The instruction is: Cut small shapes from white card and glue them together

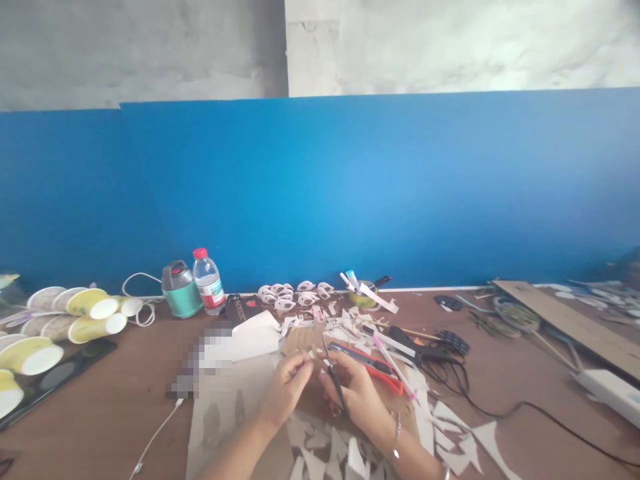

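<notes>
My right hand [354,388] is closed around a pair of black scissors [336,381], whose blades point away from me. Just left of it, my left hand [291,387] is closed in a pinch close to the blades. Whatever its fingertips hold is too small to make out. Under both hands lies a brown cardboard sheet [405,408], strewn with white paper scraps [330,450]. Beyond the right hand lies a red-handled cutter [373,365], with a pink pen [395,367] beside it.
White cut-out shapes [285,293] and a holder with pens [364,297] stand along the blue partition [320,193]. A water bottle [209,283] and a teal container [181,293] are back left, near paper cups [93,303]. A black cable [520,405] crosses the right side.
</notes>
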Available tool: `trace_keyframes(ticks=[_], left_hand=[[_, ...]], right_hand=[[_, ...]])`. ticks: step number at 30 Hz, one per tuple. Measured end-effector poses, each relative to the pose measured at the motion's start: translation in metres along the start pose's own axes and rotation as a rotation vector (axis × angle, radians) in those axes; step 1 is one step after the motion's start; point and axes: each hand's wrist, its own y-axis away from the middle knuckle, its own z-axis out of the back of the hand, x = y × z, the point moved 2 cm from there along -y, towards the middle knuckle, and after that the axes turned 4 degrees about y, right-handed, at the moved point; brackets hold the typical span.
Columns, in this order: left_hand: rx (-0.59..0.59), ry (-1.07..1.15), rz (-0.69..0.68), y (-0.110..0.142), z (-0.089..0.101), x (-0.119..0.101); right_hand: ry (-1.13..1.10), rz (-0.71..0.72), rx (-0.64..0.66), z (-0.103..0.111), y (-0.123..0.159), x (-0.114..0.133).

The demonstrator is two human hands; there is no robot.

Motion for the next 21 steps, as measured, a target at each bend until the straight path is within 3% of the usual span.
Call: trace_keyframes(ticks=[5, 9, 12, 16, 21], left_hand=[[0.042, -0.071, -0.103, 0.001, -0.005, -0.004], [0.028, -0.165, -0.134, 0.001, -0.006, -0.003], [-0.138, -0.317, -0.152, 0.000, 0.001, 0.004], [-0.493, -0.546, -0.197, -0.003, 0.016, 0.023], [-0.529, -0.558, -0.067, -0.008, 0.017, 0.052]], right_hand=[[0.230, 0.176, -0.011, 0.002, 0.002, 0.004], [0.298, 0.207, -0.037, 0.003, 0.003, 0.006], [0.341, 0.191, -0.067, 0.004, 0.003, 0.008], [0.378, 0.176, -0.087, 0.005, 0.003, 0.008], [0.349, 0.168, -0.087, 0.005, 0.002, 0.005]])
